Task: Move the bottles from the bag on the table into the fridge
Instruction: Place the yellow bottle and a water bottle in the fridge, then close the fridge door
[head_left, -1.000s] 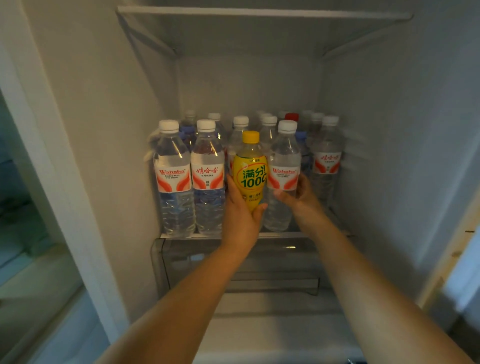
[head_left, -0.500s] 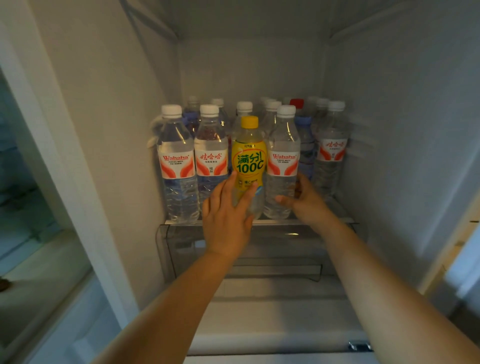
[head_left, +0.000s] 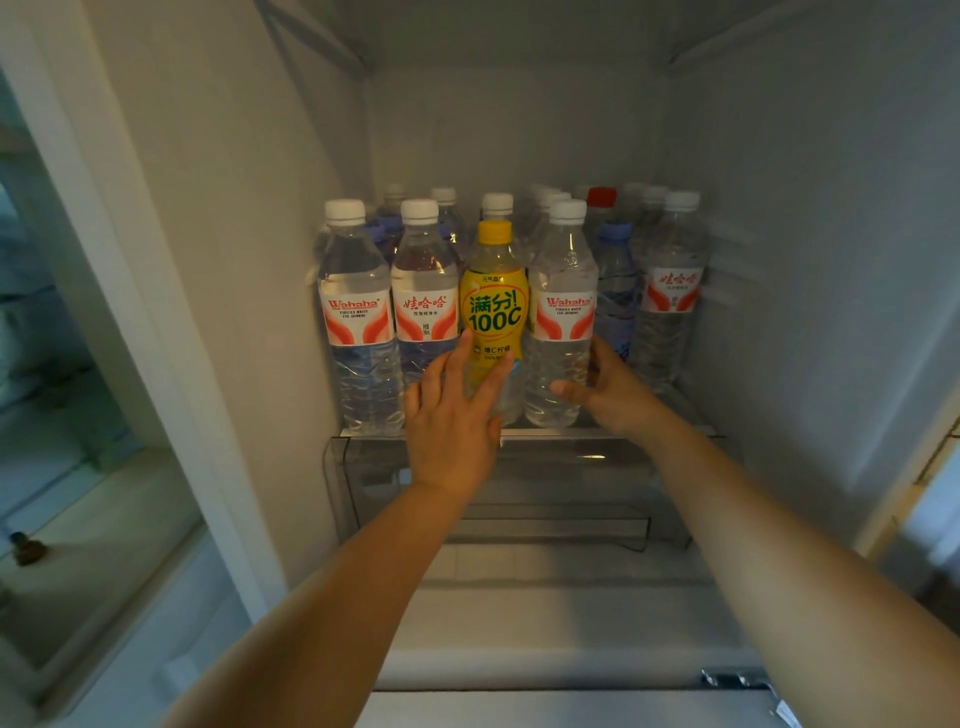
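A yellow-capped lemon drink bottle (head_left: 493, 306) stands upright in the front row on the fridge shelf (head_left: 691, 423), between clear water bottles. My left hand (head_left: 452, 421) is in front of it with fingers spread, fingertips resting on its lower part, not gripping. To its right stands a clear water bottle (head_left: 563, 322); my right hand (head_left: 608, 395) is at that bottle's lower right side with fingers loosely apart, touching it or very near it. Several more water bottles fill the rows behind.
Fridge walls close in at the left (head_left: 234, 260) and right (head_left: 831, 260). A clear drawer (head_left: 374, 483) sits under the shelf. The open fridge door (head_left: 78, 467) is at the far left with its own shelves.
My left hand has let go of the yellow bottle, which now stands on the shelf in the front row; the fingers have opened. My right hand has slid lower beside the water bottle.
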